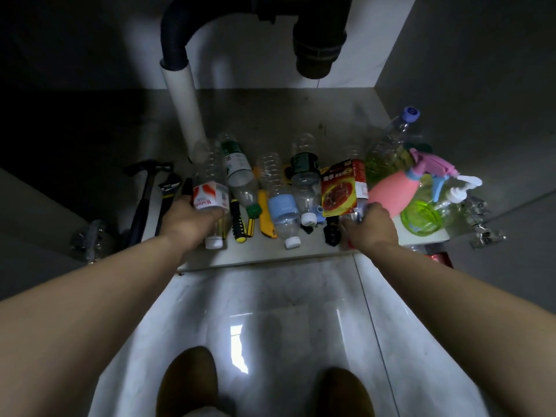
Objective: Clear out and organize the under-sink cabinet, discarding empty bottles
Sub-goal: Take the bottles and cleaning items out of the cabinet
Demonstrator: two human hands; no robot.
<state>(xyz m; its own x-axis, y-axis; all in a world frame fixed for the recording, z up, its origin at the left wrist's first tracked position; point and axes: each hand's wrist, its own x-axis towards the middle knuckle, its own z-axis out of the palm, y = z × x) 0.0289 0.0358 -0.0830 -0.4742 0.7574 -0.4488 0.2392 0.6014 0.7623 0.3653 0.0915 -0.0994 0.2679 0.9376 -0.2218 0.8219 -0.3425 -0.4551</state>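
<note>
Several clear plastic bottles lie on the cabinet floor (270,121) with their caps toward me. My left hand (188,221) grips the red-and-white-labelled bottle (209,188) at the left end of the row. My right hand (371,228) grips a clear bottle (356,212) with a red label, partly hidden under a red food packet (338,188). Between my hands lie a green-capped bottle (240,176), a blue-labelled bottle (282,212) and a dark-green-labelled bottle (305,179).
A hammer (144,194) and a wrench (167,200) lie at the left; screwdrivers (237,227) and a yellow utility knife (266,218) lie under the bottles. A pink spray bottle (400,191), a green one (421,218) and an oil bottle (388,152) crowd the right. A white drain pipe (186,106) rises behind.
</note>
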